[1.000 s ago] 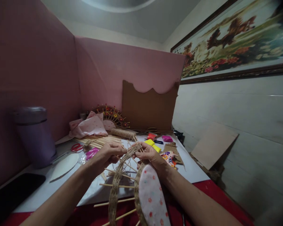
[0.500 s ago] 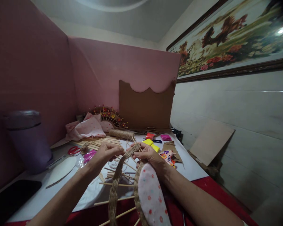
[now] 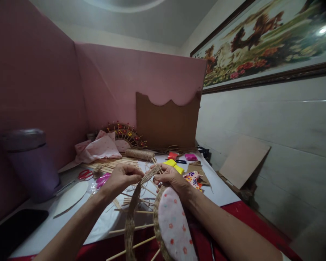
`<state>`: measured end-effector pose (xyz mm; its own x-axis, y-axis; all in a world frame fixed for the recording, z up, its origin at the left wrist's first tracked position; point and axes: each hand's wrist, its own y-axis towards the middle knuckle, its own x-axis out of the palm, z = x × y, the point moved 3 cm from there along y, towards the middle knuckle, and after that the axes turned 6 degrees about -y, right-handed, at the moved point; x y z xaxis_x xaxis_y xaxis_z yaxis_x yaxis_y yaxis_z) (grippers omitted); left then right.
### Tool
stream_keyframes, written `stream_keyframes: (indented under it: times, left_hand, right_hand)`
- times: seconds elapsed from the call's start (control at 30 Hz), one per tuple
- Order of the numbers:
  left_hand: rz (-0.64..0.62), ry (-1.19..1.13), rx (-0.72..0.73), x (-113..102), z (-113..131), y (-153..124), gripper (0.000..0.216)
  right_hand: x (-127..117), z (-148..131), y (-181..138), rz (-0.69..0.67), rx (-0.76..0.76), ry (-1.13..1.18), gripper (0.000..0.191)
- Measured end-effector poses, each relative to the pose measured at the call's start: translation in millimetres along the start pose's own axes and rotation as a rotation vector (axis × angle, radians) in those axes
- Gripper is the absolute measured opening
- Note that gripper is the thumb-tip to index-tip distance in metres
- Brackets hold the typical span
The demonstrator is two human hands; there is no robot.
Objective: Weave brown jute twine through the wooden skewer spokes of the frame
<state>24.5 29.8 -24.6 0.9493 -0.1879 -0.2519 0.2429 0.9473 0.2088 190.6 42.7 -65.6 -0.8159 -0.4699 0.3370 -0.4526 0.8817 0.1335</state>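
Yellow packets (image 3: 170,163) and a twine roll (image 3: 139,154) lie beyond the woven frame (image 3: 130,222), right hand (image 3: 174,181) gripping, left hand (image 3: 125,177) pinching it.

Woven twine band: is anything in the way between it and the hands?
Nothing visible: the right hand holds the band, and the left hand is right beside it. The yellow packets lie farther back, not between.

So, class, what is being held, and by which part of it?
The woven stick frame, held in the right hand by the far part of its outer twine band. Whether the left hand also grips is unclear.
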Motion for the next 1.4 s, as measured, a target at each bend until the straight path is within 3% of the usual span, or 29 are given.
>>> stream_keyframes:
  times: [0.1,0.23,0.3,0.6,0.77,0.97,1.13,1.4]
  left_hand:
    - [0.02,0.138,0.077,-0.9,1.3,-0.8,0.009]
    - [0.064,0.392,0.366,-0.5,9.7,-6.8,0.011]
    - [0.065,0.464,0.445,0.1,13.3,-10.1,0.012]
    - [0.042,0.382,0.417,-4.0,14.8,-11.0,0.015]
    - [0.026,0.266,0.334,-6.4,15.2,-9.0,0.013]
    - [0.103,0.109,0.219,-11.0,15.7,-7.2,0.006]
    - [0.09,-0.095,-0.027,-13.1,5.4,-2.1,0.003]
    - [-0.068,-0.544,-0.45,-3.0,-18.9,-4.8,0.006]
  right_hand:
    - [-2.4,1.5,1.2,0.006,-0.015,-0.011,0.039]
    - [-3.6,2.9,1.3,0.009,-0.032,-0.035,0.036]
    - [-4.1,2.5,1.3,0.016,-0.042,-0.034,0.035]
    - [-7.1,-2.8,1.2,0.088,-0.046,0.022,0.033]
    - [-10.0,-4.4,3.6,0.102,-0.052,0.037,0.037]
    - [-11.3,-9.2,1.5,0.106,-0.107,0.086,0.034]
    - [-7.9,-12.2,-0.9,0.088,-0.119,0.098,0.033]
    - [-7.1,-12.7,-1.9,0.034,-0.135,0.064,0.031]
